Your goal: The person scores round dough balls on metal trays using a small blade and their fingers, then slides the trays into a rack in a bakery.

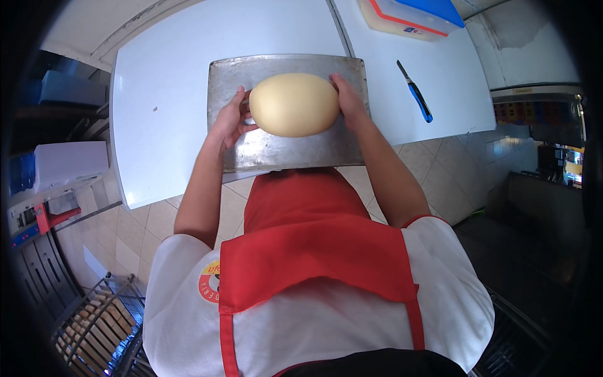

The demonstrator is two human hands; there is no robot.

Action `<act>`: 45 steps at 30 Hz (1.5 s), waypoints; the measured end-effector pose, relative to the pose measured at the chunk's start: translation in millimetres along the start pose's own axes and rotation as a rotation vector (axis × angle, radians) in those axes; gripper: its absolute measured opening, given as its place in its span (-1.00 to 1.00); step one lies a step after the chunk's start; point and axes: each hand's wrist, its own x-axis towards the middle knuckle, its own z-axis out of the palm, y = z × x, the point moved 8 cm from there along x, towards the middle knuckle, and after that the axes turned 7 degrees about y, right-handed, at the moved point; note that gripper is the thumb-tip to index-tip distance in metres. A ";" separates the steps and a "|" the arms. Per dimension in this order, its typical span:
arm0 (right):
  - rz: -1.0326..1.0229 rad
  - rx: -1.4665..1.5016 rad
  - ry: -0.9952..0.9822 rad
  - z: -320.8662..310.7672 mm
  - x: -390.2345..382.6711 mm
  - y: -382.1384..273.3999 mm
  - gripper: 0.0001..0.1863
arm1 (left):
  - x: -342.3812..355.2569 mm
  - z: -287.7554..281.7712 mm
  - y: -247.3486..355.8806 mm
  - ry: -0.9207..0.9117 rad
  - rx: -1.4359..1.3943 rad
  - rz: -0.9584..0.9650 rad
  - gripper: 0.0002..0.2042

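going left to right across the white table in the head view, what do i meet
small dark spot → left hand → smooth oval dough ball → right hand → blue-handled knife

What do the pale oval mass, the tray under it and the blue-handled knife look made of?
Pale oval mass: probably dough, from its smooth, satiny, cream-yellow skin.
Tray: bare metal, dull grey with smudges and bright reflections; which metal, I can't tell.
Blue-handled knife: handle likely plastic, in smooth blue and black; blade probably metal, though too small to be sure.
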 end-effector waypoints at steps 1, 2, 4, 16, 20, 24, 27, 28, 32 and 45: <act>0.000 -0.006 -0.022 9.8 -3.0 -1.3 -0.30 | -1.5 7.1 -3.4 -0.020 -0.064 0.006 -0.33; 0.000 -0.011 -0.042 20.1 -5.0 -2.9 -0.28 | -3.7 10.8 -4.9 -0.041 -0.127 0.011 -0.34; 0.008 -0.008 -0.090 29.8 -8.2 -1.1 -0.26 | 0.4 12.1 -8.1 -0.100 -0.138 -0.017 -0.35; 0.351 0.102 0.190 -26.5 -47.5 28.9 -0.37 | -2.1 -9.7 -20.5 0.080 -0.329 0.010 -0.42; 0.271 0.356 0.114 -1.5 -44.5 52.8 -0.36 | 5.6 18.2 -28.6 0.051 -0.390 0.026 -0.42; 0.371 0.297 -0.020 -33.6 -42.5 37.8 -0.45 | -7.2 -2.5 -25.8 0.231 -0.345 0.173 -0.44; -0.272 -0.400 0.153 -146.3 3.7 0.9 -0.56 | -41.8 -27.3 -28.4 0.555 -0.164 0.415 -0.48; -0.532 -0.574 0.259 -182.8 10.1 -19.4 -0.57 | -54.1 -35.1 -39.4 0.638 -0.165 0.456 -0.50; -0.667 -1.237 0.405 -277.3 32.2 -35.0 -0.34 | -105.7 -25.7 -101.9 1.066 0.023 0.456 -0.53; -0.037 -0.092 -0.360 -195.5 70.3 2.4 -0.68 | -92.0 -22.8 -111.1 1.491 0.300 0.198 -0.65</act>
